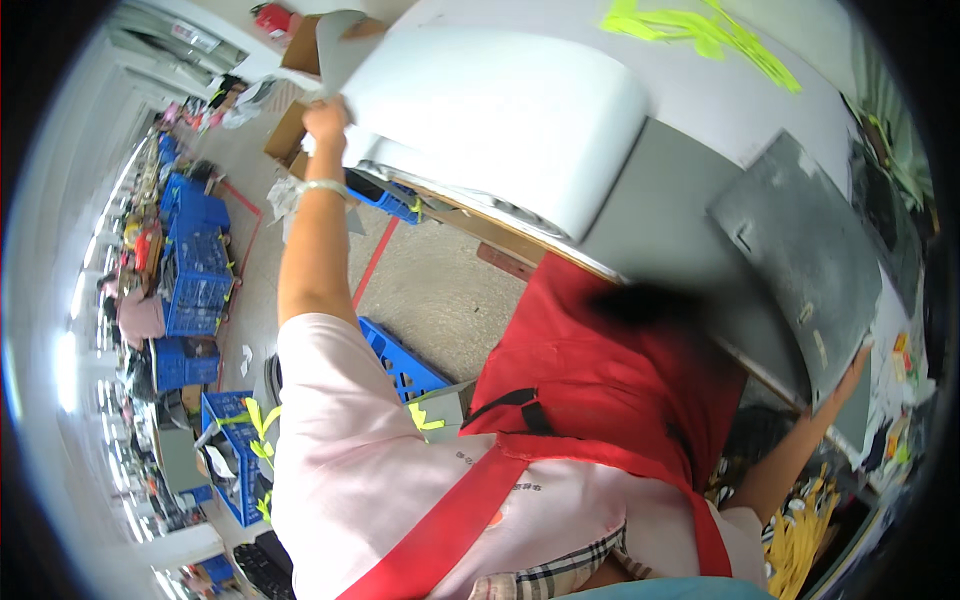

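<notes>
A wide white sheet point(490, 110), folded or rolled over at its near and right side, lies across the table. My left hand point(328, 120), arm stretched far to the left, is closed on the left edge of that sheet. A grey flap point(340, 48) stands up just beyond this hand. At the right, my right hand point(852, 378) grips the lower right edge of a worn dark grey board point(805, 250), which is tilted over the table. Most of the right hand's fingers are hidden by the board. A blurred black shape point(645, 302) sits in front of my red apron point(600, 375).
Bright yellow-green strips point(705, 32) lie at the table's far side. Beneath and left of the table are a blue crate point(400, 360) and cardboard boxes point(290, 135). Several blue bins point(195, 270) line the left aisle. Yellow strips point(805, 530) hang at the lower right.
</notes>
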Action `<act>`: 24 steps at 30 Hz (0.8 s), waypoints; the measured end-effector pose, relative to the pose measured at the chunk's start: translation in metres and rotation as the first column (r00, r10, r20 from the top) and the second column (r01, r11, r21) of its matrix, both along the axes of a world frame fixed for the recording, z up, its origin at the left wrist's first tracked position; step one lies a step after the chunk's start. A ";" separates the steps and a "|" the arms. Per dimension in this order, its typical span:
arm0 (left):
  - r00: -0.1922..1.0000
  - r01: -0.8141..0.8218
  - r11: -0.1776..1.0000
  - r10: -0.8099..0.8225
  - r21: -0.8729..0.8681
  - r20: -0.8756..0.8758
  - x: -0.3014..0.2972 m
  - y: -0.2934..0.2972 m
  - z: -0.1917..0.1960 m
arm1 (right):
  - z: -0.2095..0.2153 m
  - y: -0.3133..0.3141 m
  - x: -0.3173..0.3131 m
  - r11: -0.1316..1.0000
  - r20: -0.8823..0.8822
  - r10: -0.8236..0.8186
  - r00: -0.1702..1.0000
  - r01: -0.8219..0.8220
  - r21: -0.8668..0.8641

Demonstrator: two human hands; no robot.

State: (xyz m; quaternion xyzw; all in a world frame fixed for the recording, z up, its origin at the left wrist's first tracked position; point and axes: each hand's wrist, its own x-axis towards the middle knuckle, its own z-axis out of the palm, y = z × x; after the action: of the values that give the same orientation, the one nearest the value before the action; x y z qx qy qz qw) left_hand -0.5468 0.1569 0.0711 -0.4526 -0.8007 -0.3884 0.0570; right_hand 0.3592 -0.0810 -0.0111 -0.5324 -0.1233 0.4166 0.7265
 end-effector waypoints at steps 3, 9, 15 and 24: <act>0.949 -0.186 0.958 0.116 -0.219 -0.294 -0.122 -0.082 0.034 | -0.029 0.057 -0.042 0.971 -0.127 0.226 0.966 -0.214 0.103; 0.948 -0.141 0.986 0.161 -0.089 0.276 0.019 -0.037 -0.085 | 0.028 0.009 -0.064 0.952 0.165 0.304 0.938 -0.306 -0.012; 0.913 -0.209 0.955 0.267 -0.208 0.308 -0.007 -0.062 -0.067 | 0.028 0.021 -0.080 0.931 0.310 0.362 0.879 -0.358 -0.071; 0.976 0.181 0.941 -0.207 0.286 0.062 0.119 -0.058 -0.015 | 0.013 0.040 -0.022 0.940 0.560 0.341 0.755 -0.250 -0.234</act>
State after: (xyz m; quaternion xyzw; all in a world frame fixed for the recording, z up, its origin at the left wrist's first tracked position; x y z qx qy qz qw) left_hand -0.4275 0.0994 0.0557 -0.4986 -0.6912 -0.5211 0.0448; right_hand 0.3377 -0.0410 0.0015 -0.6603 -0.3959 0.3468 0.5357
